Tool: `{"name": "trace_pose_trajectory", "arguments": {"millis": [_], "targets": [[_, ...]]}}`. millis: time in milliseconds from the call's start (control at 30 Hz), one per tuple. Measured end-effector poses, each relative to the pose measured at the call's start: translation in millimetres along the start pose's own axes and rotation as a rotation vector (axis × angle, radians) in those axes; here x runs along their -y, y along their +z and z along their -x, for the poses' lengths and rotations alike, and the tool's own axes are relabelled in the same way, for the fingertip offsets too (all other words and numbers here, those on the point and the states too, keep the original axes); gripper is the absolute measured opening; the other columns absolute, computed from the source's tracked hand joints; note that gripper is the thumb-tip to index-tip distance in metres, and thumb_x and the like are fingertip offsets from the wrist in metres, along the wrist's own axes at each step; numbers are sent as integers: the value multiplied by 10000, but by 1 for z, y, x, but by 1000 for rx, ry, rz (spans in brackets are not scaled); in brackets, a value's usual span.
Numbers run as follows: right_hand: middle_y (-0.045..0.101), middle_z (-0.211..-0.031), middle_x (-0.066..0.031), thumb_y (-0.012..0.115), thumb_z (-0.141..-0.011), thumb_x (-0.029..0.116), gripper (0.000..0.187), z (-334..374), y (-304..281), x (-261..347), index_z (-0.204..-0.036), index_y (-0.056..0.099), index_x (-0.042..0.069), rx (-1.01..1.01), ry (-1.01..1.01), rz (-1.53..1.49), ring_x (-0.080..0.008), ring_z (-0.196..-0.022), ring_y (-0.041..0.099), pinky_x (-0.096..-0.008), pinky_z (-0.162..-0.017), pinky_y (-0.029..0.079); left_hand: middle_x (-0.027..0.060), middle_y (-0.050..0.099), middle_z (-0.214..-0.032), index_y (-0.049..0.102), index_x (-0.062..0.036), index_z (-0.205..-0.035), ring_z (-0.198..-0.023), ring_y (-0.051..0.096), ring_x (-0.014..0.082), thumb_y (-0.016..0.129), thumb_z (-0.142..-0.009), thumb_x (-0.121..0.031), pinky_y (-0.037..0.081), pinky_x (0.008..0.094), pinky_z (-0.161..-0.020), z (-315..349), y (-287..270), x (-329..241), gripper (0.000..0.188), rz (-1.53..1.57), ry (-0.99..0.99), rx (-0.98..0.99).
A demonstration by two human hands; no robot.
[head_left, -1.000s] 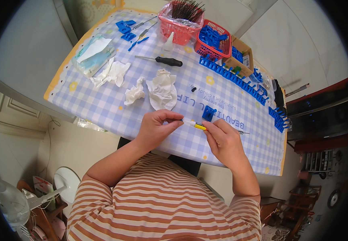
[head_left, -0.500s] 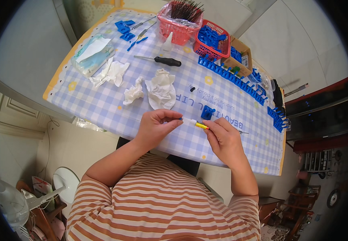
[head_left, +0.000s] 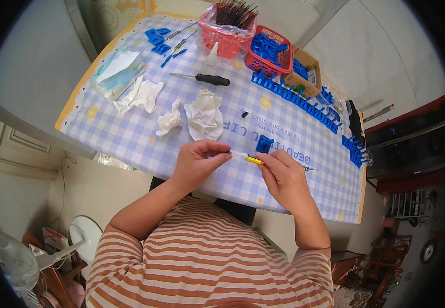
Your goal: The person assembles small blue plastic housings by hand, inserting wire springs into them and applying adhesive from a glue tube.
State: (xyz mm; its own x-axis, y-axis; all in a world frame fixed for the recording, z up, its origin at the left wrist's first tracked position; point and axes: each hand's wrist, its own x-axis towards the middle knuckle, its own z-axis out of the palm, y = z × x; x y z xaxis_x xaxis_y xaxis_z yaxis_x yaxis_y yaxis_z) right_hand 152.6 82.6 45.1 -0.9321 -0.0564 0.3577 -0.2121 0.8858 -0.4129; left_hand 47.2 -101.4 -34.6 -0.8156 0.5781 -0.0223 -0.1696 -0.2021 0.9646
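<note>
"Over the near edge of the table (head_left: 222, 179), what do we have hold of?"

"Our right hand (head_left: 286, 177) pinches a yellow tube (head_left: 254, 160) snugly between thumb and fingers, its white nozzle (head_left: 241, 155) pointing at our left hand (head_left: 196, 161). There, thumb and forefinger are pressed together on a small blue piece (head_left: 228, 152), mostly hidden."

"Do nozzle and piece touch?"

"We cannot tell; the nozzle ends just beside the fingertips."

"And around them?"

"Just beyond our right hand lies a blue plastic clip (head_left: 266, 144); a coiled metal rod (head_left: 308, 169) shows past that hand, toward the table's right edge. Farther in, we see a small black piece (head_left: 245, 114), with crumpled tissues (head_left: 204, 115) to its left."

"Toward the far edge?"

"Past the tissues, a black-handled screwdriver (head_left: 212, 79) lies before a white bottle (head_left: 211, 60). Behind stand a red basket (head_left: 222, 43) of dark, thin rods (head_left: 235, 15), a second one heaped with blue plastic parts (head_left: 269, 49), and a cardboard box (head_left: 312, 77). We also see a row of blue clips (head_left: 299, 100) running toward the right edge, and a tissue packet (head_left: 117, 74) near the left edge."
</note>
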Motion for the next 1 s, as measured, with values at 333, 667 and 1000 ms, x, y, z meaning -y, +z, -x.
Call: {"name": "trace_pose_trajectory", "arguments": {"millis": [333, 667, 1000], "targets": [[532, -752, -93, 669, -764, -6, 253, -1, 0, 0, -1013, 644, 23, 9, -44, 43, -261, -628, 567, -353, -538, 469, 79, 686, -910, 670, 34, -999, -829, 643, 98, 696, -809, 20, 523, 208, -751, 0, -1, 0, 192, 16, -8, 8], [515, -736, -87, 666, -757, -17, 246, -5, -2, 4, -1001, 646, 7, 9, -85, 94, -242, -643, 555, -348, -539, 466, 87, 689, -910, 672, 36, -997, -828, 641, 95, 694, -812, 18, 520, 206, -749, 1, -2, 0, 187, 13, 2, 10], [506, -732, -86, 663, -758, -16, 241, -6, -3, 5, -998, 647, 8, 14, -94, 121, -242, -637, 549, -351, -538, 466, 84, 690, -901, 672, 37, -994, -819, 642, 92, 694, -813, 17, 518, 201, -740, 0, -2, 1, 183, -22, 24, 8]]}}
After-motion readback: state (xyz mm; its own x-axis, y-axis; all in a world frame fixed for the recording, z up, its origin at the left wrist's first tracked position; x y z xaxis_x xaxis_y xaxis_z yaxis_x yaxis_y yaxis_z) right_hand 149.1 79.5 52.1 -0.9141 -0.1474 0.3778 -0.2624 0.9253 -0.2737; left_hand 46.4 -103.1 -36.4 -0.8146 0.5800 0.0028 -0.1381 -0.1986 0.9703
